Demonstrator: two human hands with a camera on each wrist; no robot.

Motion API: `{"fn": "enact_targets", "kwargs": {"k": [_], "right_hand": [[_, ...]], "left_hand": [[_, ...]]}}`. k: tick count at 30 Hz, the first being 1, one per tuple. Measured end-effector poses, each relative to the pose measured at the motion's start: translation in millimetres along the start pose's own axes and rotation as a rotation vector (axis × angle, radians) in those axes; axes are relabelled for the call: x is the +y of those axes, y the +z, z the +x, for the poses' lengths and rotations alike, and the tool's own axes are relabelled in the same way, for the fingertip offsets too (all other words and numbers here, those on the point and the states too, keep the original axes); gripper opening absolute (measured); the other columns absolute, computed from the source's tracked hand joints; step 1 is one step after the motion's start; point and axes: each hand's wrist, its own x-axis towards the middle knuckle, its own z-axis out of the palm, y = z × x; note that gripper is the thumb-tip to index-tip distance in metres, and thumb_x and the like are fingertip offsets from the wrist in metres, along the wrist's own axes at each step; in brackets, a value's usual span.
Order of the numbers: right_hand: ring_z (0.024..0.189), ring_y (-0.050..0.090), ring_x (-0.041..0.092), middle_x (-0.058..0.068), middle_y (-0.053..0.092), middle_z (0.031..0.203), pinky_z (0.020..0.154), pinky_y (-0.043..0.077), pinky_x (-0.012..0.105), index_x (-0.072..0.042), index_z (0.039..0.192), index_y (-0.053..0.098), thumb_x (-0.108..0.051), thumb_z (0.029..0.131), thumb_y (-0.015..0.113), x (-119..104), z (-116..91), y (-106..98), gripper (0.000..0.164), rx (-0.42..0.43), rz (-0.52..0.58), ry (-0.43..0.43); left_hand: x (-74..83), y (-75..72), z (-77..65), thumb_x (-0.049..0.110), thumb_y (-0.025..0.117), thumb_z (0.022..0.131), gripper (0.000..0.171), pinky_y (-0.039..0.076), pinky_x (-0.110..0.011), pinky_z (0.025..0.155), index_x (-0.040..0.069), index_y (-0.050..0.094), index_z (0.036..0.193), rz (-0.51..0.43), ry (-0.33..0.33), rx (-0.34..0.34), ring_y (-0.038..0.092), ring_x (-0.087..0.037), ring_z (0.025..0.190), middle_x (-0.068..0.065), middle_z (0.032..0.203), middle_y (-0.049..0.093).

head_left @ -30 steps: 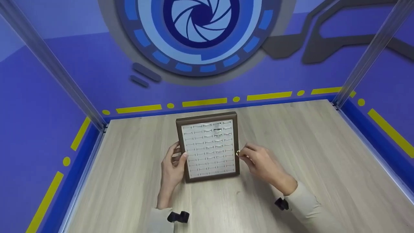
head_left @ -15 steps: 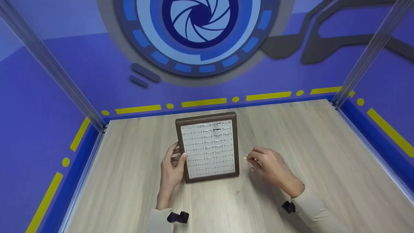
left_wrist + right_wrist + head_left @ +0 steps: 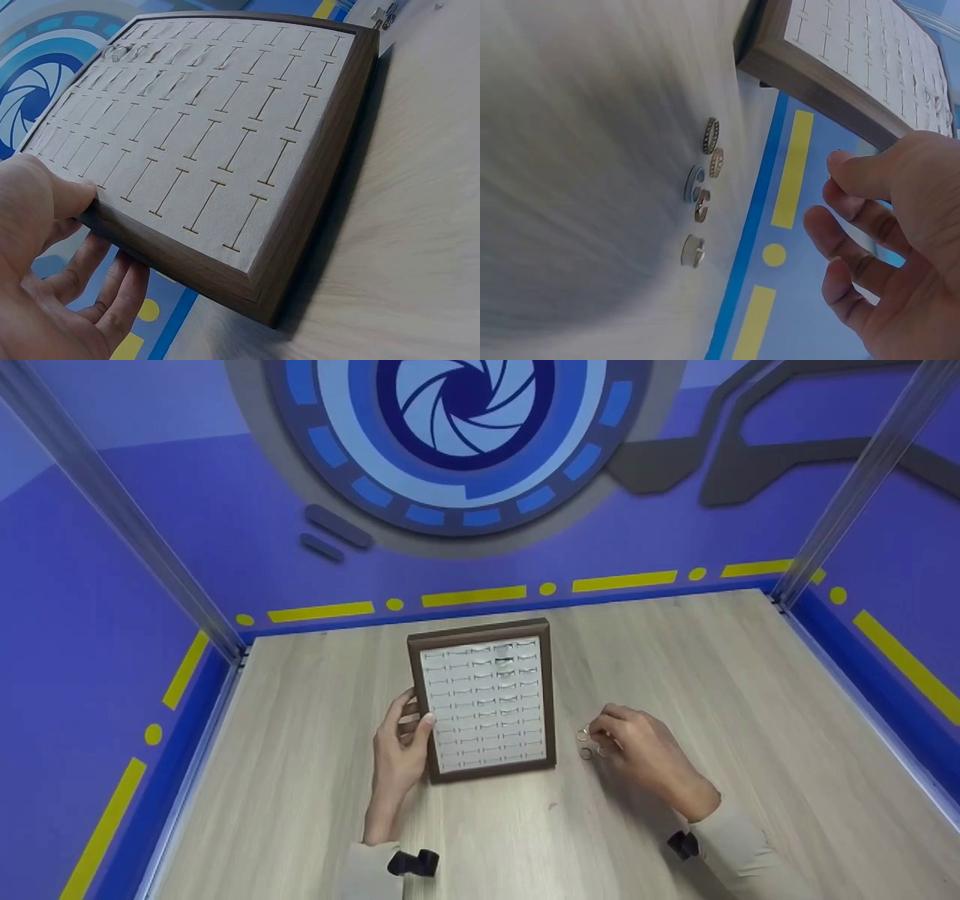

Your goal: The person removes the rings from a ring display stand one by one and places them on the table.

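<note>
My left hand (image 3: 401, 750) grips the left side of a brown wooden ring display frame (image 3: 550, 690), thumb on the front edge and fingers behind. It leans upright, its pale slotted pad (image 3: 225, 97) facing me, with slots mostly bare. A few rings (image 3: 504, 661) sit in the slots near the top. To the right of the frame my right hand (image 3: 645, 750) hovers by several loose rings. In the right wrist view its thumb and index finger nearly meet, with no ring visible between them. A chain-patterned ring (image 3: 710, 136) and a wide band ring (image 3: 693, 251) lie on the tabletop there.
The light wood table (image 3: 315, 780) fills the booth floor. Blue printed walls (image 3: 187, 525) with yellow dashes enclose it at the back and sides, joined by metal corner posts (image 3: 127, 510). A small black device (image 3: 414, 863) sits at each sleeve cuff.
My right hand has moved rightward from the frame's right edge, where it held a gold ring, to the loose rings. Those rings have come into sight. The left hand and frame stay put.
</note>
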Motion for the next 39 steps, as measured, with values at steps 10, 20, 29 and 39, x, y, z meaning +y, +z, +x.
{"fn": "enact_targets", "kwargs": {"k": [10,20,29,39], "right_hand": [[0.075,0.067,0.012,-0.006,0.068,0.085,0.064,0.056,0.034,-0.013,0.088,0.079,0.003,0.081,0.086,9,-11,2,0.019,-0.004,-0.013,0.015],[0.077,0.069,0.014,-0.006,0.069,0.084,0.065,0.058,0.035,-0.013,0.085,0.079,-0.004,0.083,0.088,17,-21,4,0.014,-0.031,-0.044,0.038],[0.079,0.071,0.018,-0.004,0.071,0.084,0.065,0.058,0.037,-0.013,0.086,0.082,0.001,0.084,0.084,29,-28,3,0.014,-0.074,-0.044,0.117],[0.077,0.071,0.016,-0.007,0.071,0.083,0.062,0.057,0.033,-0.015,0.086,0.083,0.003,0.083,0.084,34,-33,2,0.018,-0.097,-0.04,0.102]], "left_hand": [[-0.8,-1.2,-0.5,0.011,0.069,0.105,0.052,0.06,-0.043,0.095,0.01,0.054,0.154,0.0,0.028,0.001,0.072,-0.028,0.11,-0.015,0.129,0.069],[-2.2,-1.0,-0.5,0.009,0.068,0.104,0.052,0.06,-0.037,0.092,0.011,0.054,0.154,0.015,0.025,0.012,0.072,-0.027,0.109,-0.015,0.129,0.069],[-1.0,1.2,-0.8,0.01,0.068,0.105,0.052,0.059,-0.042,0.093,0.011,0.053,0.155,0.006,0.019,0.008,0.072,-0.028,0.109,-0.015,0.129,0.069],[0.0,0.9,-0.5,0.01,0.068,0.104,0.052,0.06,-0.043,0.093,0.01,0.054,0.154,0.011,0.025,0.009,0.072,-0.028,0.108,-0.016,0.128,0.069]]}}
